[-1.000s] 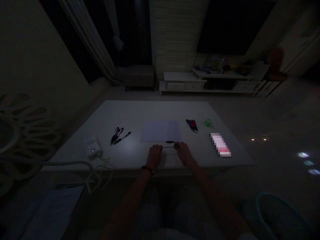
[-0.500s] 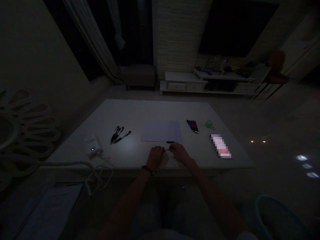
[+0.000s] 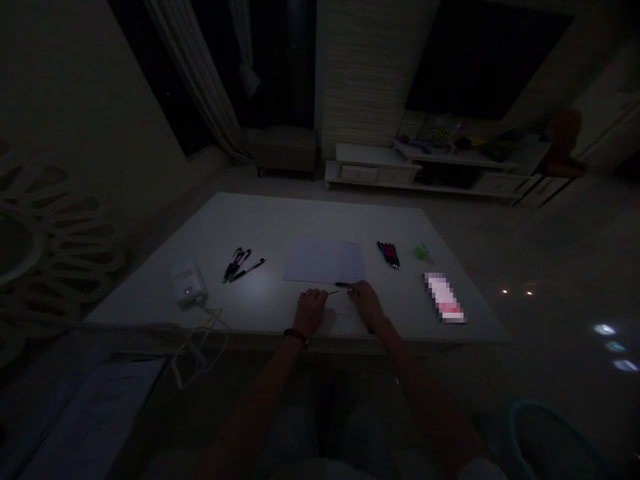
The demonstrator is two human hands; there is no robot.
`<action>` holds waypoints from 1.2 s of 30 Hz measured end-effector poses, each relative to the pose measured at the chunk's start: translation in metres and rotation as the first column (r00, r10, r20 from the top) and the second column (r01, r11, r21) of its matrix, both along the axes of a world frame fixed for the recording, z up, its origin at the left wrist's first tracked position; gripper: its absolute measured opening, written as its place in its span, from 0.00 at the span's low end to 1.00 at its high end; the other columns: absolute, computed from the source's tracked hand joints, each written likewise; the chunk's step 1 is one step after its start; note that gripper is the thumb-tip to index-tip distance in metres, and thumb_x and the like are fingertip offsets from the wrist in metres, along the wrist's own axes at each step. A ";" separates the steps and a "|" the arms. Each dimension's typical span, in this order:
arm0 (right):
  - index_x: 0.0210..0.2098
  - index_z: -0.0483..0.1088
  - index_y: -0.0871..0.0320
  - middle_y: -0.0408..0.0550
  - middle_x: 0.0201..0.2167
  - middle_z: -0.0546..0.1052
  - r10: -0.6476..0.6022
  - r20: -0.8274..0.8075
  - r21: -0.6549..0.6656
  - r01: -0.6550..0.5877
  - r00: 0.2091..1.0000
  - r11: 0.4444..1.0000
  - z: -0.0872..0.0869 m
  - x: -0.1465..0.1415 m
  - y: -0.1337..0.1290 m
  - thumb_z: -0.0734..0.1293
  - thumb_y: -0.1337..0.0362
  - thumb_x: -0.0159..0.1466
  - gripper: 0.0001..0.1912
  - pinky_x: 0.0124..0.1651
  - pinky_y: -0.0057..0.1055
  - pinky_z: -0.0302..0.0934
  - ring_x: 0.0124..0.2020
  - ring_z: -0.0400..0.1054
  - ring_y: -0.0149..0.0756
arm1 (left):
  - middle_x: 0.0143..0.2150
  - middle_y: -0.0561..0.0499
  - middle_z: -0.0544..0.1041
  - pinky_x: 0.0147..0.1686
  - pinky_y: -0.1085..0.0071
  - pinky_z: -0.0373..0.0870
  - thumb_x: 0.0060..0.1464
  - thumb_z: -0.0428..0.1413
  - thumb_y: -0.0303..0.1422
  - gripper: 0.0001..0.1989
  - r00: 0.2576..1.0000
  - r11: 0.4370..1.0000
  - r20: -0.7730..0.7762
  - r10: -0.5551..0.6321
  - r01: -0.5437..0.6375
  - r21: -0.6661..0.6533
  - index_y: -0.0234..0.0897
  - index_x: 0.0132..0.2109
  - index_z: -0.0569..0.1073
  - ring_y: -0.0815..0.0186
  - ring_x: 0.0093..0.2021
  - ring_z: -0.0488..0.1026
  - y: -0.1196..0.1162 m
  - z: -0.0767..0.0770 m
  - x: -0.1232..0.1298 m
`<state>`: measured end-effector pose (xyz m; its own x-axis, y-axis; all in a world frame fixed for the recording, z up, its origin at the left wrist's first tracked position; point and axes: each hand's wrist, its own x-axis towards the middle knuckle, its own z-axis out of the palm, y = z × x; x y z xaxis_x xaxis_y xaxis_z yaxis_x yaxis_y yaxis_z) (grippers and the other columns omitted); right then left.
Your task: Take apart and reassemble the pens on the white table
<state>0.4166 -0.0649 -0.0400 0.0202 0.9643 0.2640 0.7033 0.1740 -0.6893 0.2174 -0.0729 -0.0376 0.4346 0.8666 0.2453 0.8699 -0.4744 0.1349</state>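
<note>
Two hands: left hand [image 3: 310, 313] and right hand [image 3: 367, 303] reach over the near side of a white bench [image 3: 280, 220], a dark wristband [image 3: 296, 335] on the left wrist.
Fingers: right fingers [image 3: 354, 289] pinch a thin pen; left fingers [image 3: 316, 294] curl just beside its tip, their grip hard to tell in the dim light.
Pen: a thin dark pen [image 3: 343, 287] lies nearly level between the hands, just in front of a sheet of paper [image 3: 325, 261].
Left of paper: two black pens [image 3: 244, 267] and a white power strip [image 3: 187, 285], its cable [image 3: 200, 350] trailing off the bench.
Right of paper: a bundle of markers [image 3: 389, 255], a small green block [image 3: 421, 251] and a pink-and-white packet [image 3: 444, 298], blurred beyond reading.
Background: a low white cabinet [image 3: 375, 173] and a padded stool [image 3: 285, 150] stand past the bench in a dim room.
</note>
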 end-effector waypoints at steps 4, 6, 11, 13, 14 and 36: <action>0.38 0.73 0.57 0.48 0.36 0.70 0.089 0.138 -0.039 -0.084 0.986 0.996 -0.007 -0.005 0.012 0.63 0.67 0.60 0.09 0.48 0.30 0.56 0.42 0.64 0.34 | 0.39 0.46 0.69 0.41 0.62 0.58 0.57 0.45 0.25 0.08 1.000 1.000 -0.001 0.017 -0.017 0.008 0.38 0.42 0.67 0.59 0.42 0.63 0.000 -0.002 0.000; 0.38 0.73 0.57 0.48 0.36 0.69 0.094 0.174 -0.061 -0.084 0.980 0.995 -0.006 -0.009 0.018 0.63 0.67 0.60 0.08 0.47 0.29 0.56 0.42 0.63 0.34 | 0.39 0.46 0.69 0.41 0.62 0.58 0.57 0.45 0.25 0.08 1.000 1.000 0.010 0.017 -0.017 0.009 0.38 0.41 0.67 0.59 0.41 0.63 0.000 -0.002 0.000; 0.39 0.72 0.57 0.47 0.38 0.69 0.087 0.196 -0.049 -0.079 0.977 0.996 -0.005 -0.013 0.026 0.63 0.68 0.59 0.09 0.47 0.29 0.56 0.43 0.63 0.34 | 0.39 0.46 0.69 0.41 0.62 0.58 0.57 0.45 0.25 0.08 1.000 1.000 0.007 0.007 -0.007 0.000 0.38 0.41 0.67 0.60 0.41 0.64 -0.001 -0.001 0.000; 0.40 0.71 0.57 0.47 0.38 0.69 0.070 0.195 -0.058 -0.060 0.978 0.996 -0.005 -0.013 0.028 0.63 0.67 0.59 0.09 0.47 0.29 0.55 0.43 0.63 0.34 | 0.39 0.46 0.69 0.40 0.62 0.58 0.57 0.45 0.25 0.08 1.000 1.000 -0.007 0.016 -0.016 0.008 0.38 0.41 0.67 0.60 0.41 0.64 -0.001 -0.002 0.000; 0.39 0.71 0.57 0.47 0.37 0.69 0.061 0.197 -0.069 -0.048 0.979 0.996 -0.005 -0.014 0.029 0.63 0.67 0.59 0.09 0.47 0.29 0.55 0.42 0.63 0.34 | 0.39 0.46 0.69 0.40 0.62 0.58 0.57 0.45 0.26 0.08 1.000 1.000 -0.014 0.021 -0.020 0.013 0.38 0.42 0.67 0.60 0.41 0.64 0.000 -0.002 0.000; 0.32 0.73 0.58 0.47 0.31 0.77 0.118 -0.256 -0.088 -0.145 0.959 0.986 0.021 -0.017 0.006 0.62 0.60 0.57 0.10 0.38 0.31 0.62 0.33 0.70 0.34 | 0.39 0.47 0.69 0.41 0.63 0.58 0.57 0.46 0.25 0.08 0.999 0.999 -0.026 0.030 -0.030 0.015 0.39 0.42 0.66 0.60 0.42 0.64 -0.001 -0.001 0.001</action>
